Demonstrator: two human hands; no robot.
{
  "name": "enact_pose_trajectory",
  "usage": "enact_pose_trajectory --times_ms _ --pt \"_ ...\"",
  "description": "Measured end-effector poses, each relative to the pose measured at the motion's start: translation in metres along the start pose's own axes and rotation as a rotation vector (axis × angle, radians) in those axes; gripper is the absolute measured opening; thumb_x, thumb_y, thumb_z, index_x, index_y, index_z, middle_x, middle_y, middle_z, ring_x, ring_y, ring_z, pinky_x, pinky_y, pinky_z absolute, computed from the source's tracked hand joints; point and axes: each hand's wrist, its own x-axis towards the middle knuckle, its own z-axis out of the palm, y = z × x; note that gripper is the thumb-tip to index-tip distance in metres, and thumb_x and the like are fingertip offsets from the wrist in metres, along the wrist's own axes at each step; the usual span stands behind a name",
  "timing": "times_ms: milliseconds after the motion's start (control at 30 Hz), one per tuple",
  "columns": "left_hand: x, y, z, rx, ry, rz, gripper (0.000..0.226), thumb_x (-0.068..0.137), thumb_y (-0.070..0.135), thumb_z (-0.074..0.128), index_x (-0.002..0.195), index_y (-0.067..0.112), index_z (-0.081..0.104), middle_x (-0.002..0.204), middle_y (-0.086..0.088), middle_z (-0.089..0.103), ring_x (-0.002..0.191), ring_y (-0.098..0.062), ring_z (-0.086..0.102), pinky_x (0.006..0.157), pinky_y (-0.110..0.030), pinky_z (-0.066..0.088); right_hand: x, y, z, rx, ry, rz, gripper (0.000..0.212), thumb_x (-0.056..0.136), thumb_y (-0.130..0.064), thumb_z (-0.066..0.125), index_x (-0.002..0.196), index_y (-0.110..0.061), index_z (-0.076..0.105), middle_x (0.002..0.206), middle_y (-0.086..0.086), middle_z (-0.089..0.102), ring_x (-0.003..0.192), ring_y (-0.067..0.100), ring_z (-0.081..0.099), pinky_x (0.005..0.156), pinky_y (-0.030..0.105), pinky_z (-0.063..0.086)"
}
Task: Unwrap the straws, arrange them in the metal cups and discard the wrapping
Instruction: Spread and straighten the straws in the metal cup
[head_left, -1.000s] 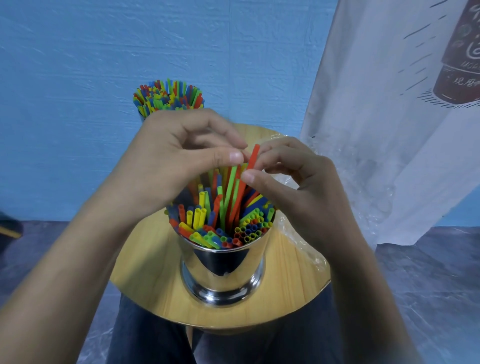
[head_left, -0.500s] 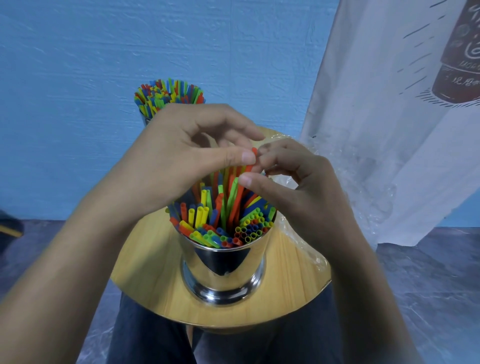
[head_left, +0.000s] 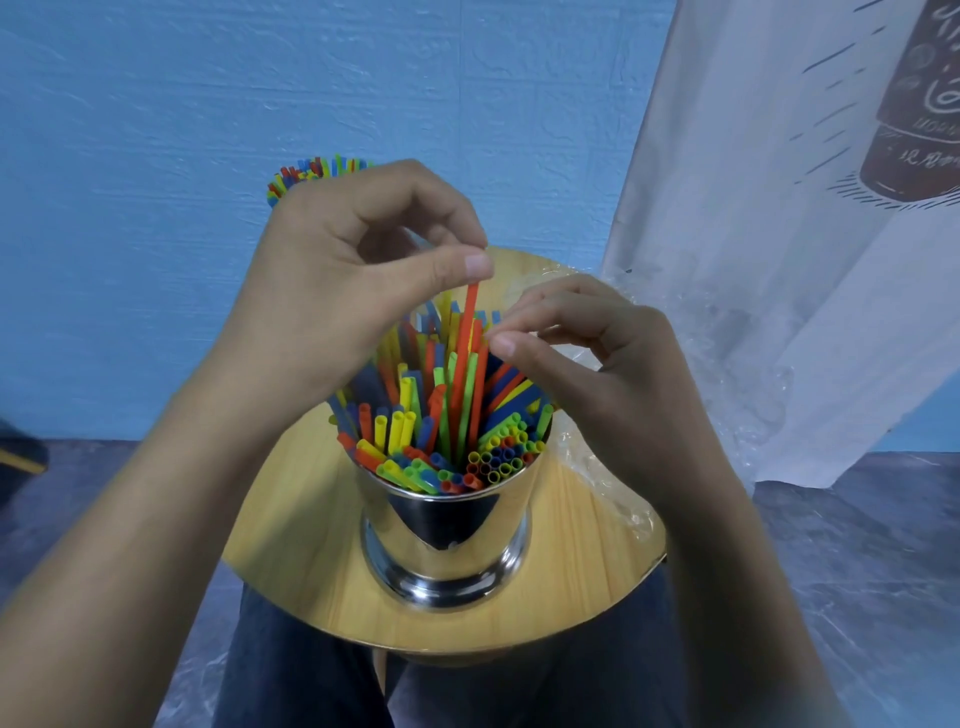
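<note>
Round wooden table (head_left: 291, 519), blue wall (head_left: 156, 156) behind: left hand (head_left: 332, 291) pinches red straw (head_left: 464, 358) by its top, likely seating it upright in the packed metal cup (head_left: 447, 535); right hand (head_left: 597, 374) curled beside it, grip unclear.

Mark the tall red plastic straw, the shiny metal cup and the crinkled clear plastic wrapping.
tall red plastic straw (head_left: 468, 325): head view, upper shaft.
shiny metal cup (head_left: 452, 545): head view, front wall.
crinkled clear plastic wrapping (head_left: 597, 473): head view, part beside the cup.

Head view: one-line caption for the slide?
Left hand pinches the top of a tall red straw in the straw-packed metal cup; right hand curled beside it.
</note>
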Motion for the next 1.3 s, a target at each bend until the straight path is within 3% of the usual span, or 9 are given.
enact_pose_trajectory --times_ms 267,367,500,600,733,867,1033,1167,1300 --pt "0.000 -0.012 -0.026 0.181 -0.363 -0.179 0.015 0.080 0.027 0.084 0.091 0.027 0.074 0.082 0.005 0.073 0.074 -0.004 0.065 0.074 -0.027 0.054 0.001 0.009 -0.002 -0.082 -0.068 0.049 0.012 0.093 -0.034 0.066 0.098 -0.040 0.075 0.108 -0.012 0.067 0.113 0.012 0.062 0.092 0.040 0.055" --pt "0.001 -0.011 -0.029 0.182 -0.403 -0.216 0.014 0.081 0.025 0.081 0.094 0.030 0.077 0.084 0.011 0.076 0.078 0.001 0.069 0.073 -0.010 0.050 0.001 0.009 -0.001 -0.086 -0.070 0.044 0.013 0.093 -0.034 0.065 0.100 -0.038 0.076 0.108 -0.013 0.067 0.112 0.011 0.062 0.091 0.038 0.055" --pt "0.002 -0.009 -0.032 0.242 -0.461 -0.194 0.014 0.078 0.044 0.078 0.092 0.039 0.079 0.087 0.017 0.075 0.087 0.001 0.069 0.076 -0.005 0.046 0.002 0.009 -0.002 -0.075 -0.078 0.035 0.013 0.094 -0.032 0.067 0.100 -0.038 0.077 0.109 -0.011 0.067 0.113 0.013 0.062 0.092 0.041 0.055" --pt "0.003 -0.004 -0.032 0.249 -0.507 -0.166 0.016 0.078 0.042 0.071 0.091 0.043 0.079 0.089 0.017 0.073 0.092 0.000 0.067 0.079 -0.008 0.046 0.002 0.008 -0.002 -0.063 -0.086 0.040 0.013 0.093 -0.032 0.068 0.099 -0.039 0.077 0.109 -0.012 0.067 0.113 0.013 0.062 0.093 0.040 0.055" --pt "0.006 -0.001 -0.033 0.297 -0.591 -0.151 0.013 0.078 0.048 0.069 0.090 0.047 0.075 0.095 0.016 0.073 0.100 -0.005 0.064 0.089 -0.029 0.050 0.001 0.009 -0.002 -0.063 -0.081 0.044 0.014 0.093 -0.033 0.067 0.098 -0.042 0.075 0.108 -0.014 0.067 0.113 0.013 0.062 0.092 0.040 0.055" --pt "0.006 0.001 -0.030 0.384 -0.565 -0.137 0.016 0.078 0.057 0.066 0.088 0.046 0.072 0.093 0.018 0.072 0.099 -0.004 0.062 0.087 -0.036 0.051 0.001 0.011 -0.003 -0.060 -0.078 0.045 0.013 0.094 -0.032 0.066 0.099 -0.040 0.076 0.107 -0.013 0.068 0.112 0.013 0.063 0.091 0.039 0.055" --pt "0.007 -0.002 -0.022 0.499 -0.507 -0.095 0.029 0.077 0.067 0.056 0.090 0.045 0.068 0.089 0.019 0.071 0.093 -0.001 0.062 0.084 -0.039 0.052 0.000 0.011 -0.002 -0.064 -0.074 0.050 0.014 0.094 -0.031 0.066 0.101 -0.034 0.077 0.106 -0.014 0.069 0.110 0.014 0.064 0.090 0.039 0.055" --pt "0.012 -0.007 -0.017 0.366 -0.529 -0.113 0.016 0.079 0.048 0.067 0.093 0.043 0.072 0.089 0.021 0.072 0.092 -0.006 0.065 0.083 -0.043 0.053 0.000 0.011 -0.003 -0.059 -0.069 0.059 0.013 0.094 -0.032 0.065 0.099 -0.037 0.076 0.105 -0.013 0.070 0.111 0.013 0.064 0.090 0.040 0.055" --pt "0.016 -0.012 -0.020 0.267 -0.582 -0.158 0.014 0.077 0.044 0.072 0.089 0.041 0.077 0.086 0.015 0.074 0.087 -0.008 0.068 0.082 -0.037 0.054 0.000 0.011 -0.004 -0.071 -0.096 0.075 0.012 0.095 -0.031 0.066 0.098 -0.036 0.077 0.106 -0.014 0.068 0.111 0.012 0.063 0.092 0.038 0.054"
